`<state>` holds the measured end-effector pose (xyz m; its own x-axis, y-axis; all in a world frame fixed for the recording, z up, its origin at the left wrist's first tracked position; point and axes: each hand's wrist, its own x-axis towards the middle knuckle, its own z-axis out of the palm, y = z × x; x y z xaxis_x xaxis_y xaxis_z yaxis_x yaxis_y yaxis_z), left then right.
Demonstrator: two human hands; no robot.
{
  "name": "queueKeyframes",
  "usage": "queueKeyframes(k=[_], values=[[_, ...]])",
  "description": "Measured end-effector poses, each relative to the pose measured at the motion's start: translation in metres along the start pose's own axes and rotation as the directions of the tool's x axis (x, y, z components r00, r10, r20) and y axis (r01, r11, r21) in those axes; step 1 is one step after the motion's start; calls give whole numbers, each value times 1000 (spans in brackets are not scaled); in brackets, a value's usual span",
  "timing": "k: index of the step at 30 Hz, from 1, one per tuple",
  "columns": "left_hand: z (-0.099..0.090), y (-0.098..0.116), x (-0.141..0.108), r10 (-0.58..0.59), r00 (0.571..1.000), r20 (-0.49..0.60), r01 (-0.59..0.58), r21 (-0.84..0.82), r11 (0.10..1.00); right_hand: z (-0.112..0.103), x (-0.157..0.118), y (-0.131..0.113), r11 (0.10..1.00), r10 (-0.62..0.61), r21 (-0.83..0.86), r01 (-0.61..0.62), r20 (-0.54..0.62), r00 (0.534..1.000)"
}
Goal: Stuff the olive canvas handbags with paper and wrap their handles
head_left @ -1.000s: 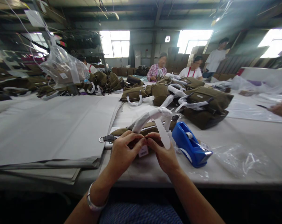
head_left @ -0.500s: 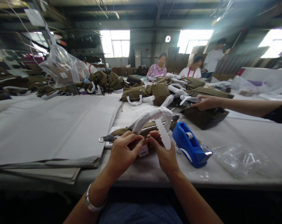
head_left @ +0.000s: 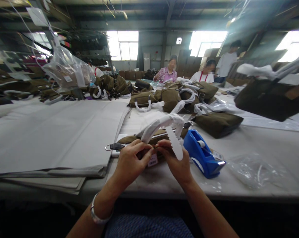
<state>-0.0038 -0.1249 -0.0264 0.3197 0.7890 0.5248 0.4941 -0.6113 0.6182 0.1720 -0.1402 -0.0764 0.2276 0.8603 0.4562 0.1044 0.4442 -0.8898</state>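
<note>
An olive-brown handbag (head_left: 130, 140) lies on the table in front of me, with a zip and a dark end tab with a metal ring. Its handle (head_left: 153, 127) arches up, wrapped in white paper, and a jagged white strip (head_left: 175, 145) hangs over my right hand. Both hands meet at the bag's near side. My left hand (head_left: 131, 160) is closed in a pinch, just above a barcode tag (head_left: 153, 160). Fingertips of my right hand (head_left: 179, 167) pinch right beside it. What lies between the fingertips is too small and hidden to make out.
A blue tape dispenser (head_left: 201, 155) stands close to my right hand, with crumpled clear plastic (head_left: 257, 170) beyond. Large white sheets (head_left: 52, 135) are stacked on the left. More bags (head_left: 170, 99) are heaped ahead. At right, another bag (head_left: 270, 100) hangs above the table. People sit across.
A co-worker's hand and arm have left the right side of the pile. A bag with wrapped handles is now raised at the right. My hands have barely moved.
</note>
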Motion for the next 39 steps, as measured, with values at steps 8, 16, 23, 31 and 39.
queueKeyframes(k=[8,16,23,31,39], values=[[0,-1,0,-4,1000,5,4,-2,1000,-4,1,1,998,-24,-64,24,15,1000],[0,-1,0,-10,999,31,9,10,1000,-5,1,1,992,-41,-121,45,35,999],[0,-2,0,-22,999,45,21,22,1000,-6,4,-4,933,-221,-273,235,79,972],[4,-4,-2,6,1000,-3,-6,4,1000,2,2,-14,830,-404,-370,417,116,908],[9,-13,0,63,998,-28,-62,14,998,6,2,-5,888,-325,-318,332,78,943]])
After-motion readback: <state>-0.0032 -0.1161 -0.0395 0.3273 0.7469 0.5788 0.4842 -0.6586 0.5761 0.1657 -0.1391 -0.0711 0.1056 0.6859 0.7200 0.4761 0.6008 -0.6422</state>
